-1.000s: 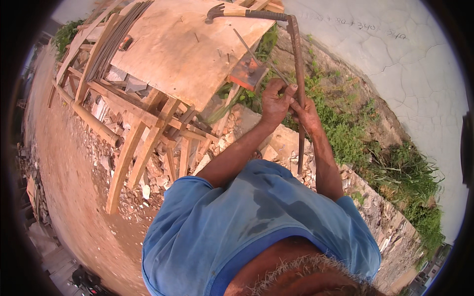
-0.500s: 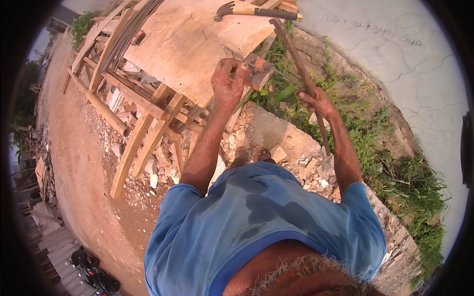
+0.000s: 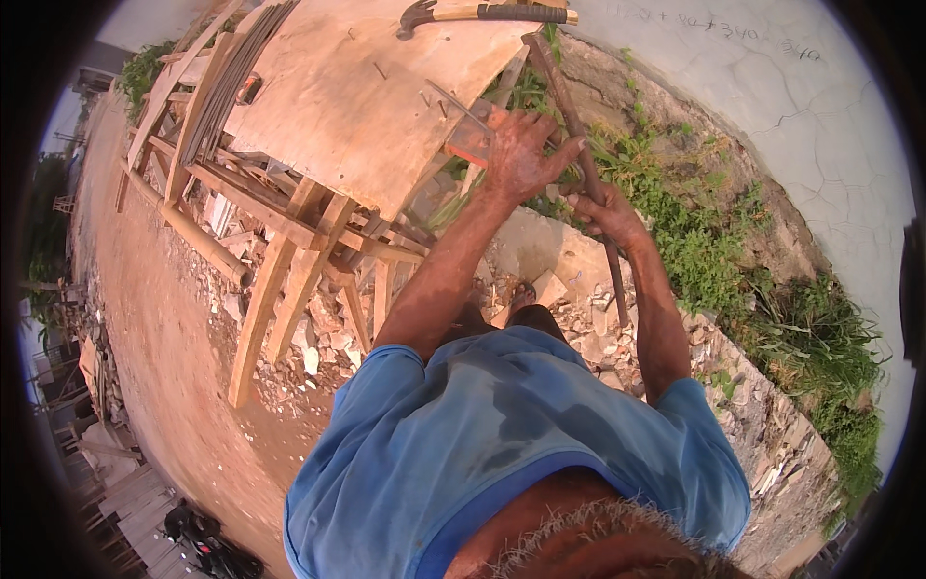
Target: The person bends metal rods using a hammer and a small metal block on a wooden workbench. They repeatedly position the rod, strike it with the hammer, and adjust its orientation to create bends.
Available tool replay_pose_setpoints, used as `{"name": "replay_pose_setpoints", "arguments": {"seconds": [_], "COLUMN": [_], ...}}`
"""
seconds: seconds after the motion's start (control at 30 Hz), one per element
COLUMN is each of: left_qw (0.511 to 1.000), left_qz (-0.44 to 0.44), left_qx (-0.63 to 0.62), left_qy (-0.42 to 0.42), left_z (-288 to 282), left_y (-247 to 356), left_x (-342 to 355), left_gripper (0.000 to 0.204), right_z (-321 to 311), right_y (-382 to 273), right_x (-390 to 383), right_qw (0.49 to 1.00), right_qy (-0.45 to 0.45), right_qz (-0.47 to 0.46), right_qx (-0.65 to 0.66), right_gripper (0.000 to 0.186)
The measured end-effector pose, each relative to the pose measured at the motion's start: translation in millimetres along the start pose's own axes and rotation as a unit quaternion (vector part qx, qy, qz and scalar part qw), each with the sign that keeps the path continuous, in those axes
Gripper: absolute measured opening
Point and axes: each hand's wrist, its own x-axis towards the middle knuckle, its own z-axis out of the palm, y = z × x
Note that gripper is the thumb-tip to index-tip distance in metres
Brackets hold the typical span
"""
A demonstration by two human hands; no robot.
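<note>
My right hand point(image 3: 610, 214) is wrapped round a long rusty metal bar point(image 3: 573, 111), which slants from the board's right corner down past my wrist. My left hand point(image 3: 524, 154) lies palm down at the board's right edge, thumb stretched out toward the bar and fingers spread. Beneath it sits a reddish metal block point(image 3: 470, 145), mostly covered. A thin metal rod point(image 3: 455, 103) runs from over the board in under my left hand; its other end is hidden. Several nails point(image 3: 380, 70) stand up from the plywood board point(image 3: 333, 125).
A claw hammer point(image 3: 487, 13) lies at the board's far edge. Long thin rods point(image 3: 236, 82) are stacked to the left, beside an orange tool point(image 3: 249, 89). Timber legs point(image 3: 262, 314) hold up the bench over rubble point(image 3: 313, 333). Weeds point(image 3: 690, 232) and a cracked wall point(image 3: 772, 106) flank the right.
My left hand has moved right from above the board onto the rod and block, its fingers now spread near the bar. My right hand keeps its hold, slightly lower in view.
</note>
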Motion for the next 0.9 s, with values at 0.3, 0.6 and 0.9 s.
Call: {"name": "replay_pose_setpoints", "arguments": {"seconds": [0.3,0.6,0.9], "left_qw": [0.99,0.986,0.981], "left_qz": [0.121,0.124,0.088], "left_qx": [-0.071,-0.114,-0.151], "left_qy": [0.017,-0.018,-0.082], "left_z": [-8.9,-17.1,-22.9], "left_y": [-20.7,-26.5,-29.6], "left_x": [-2.7,-7.9,-5.8], "left_gripper": [0.035,0.039,0.03], "right_z": [15.1,34.0,26.8], "right_y": [-3.9,-1.3,-1.5], "right_x": [-7.1,-19.9,-18.2], "right_qw": [0.995,0.989,0.992], "right_qy": [0.072,0.131,0.119], "right_qz": [-0.045,-0.043,-0.01], "right_qx": [-0.055,-0.055,-0.04], "right_gripper": [0.025,0.029,0.033]}}
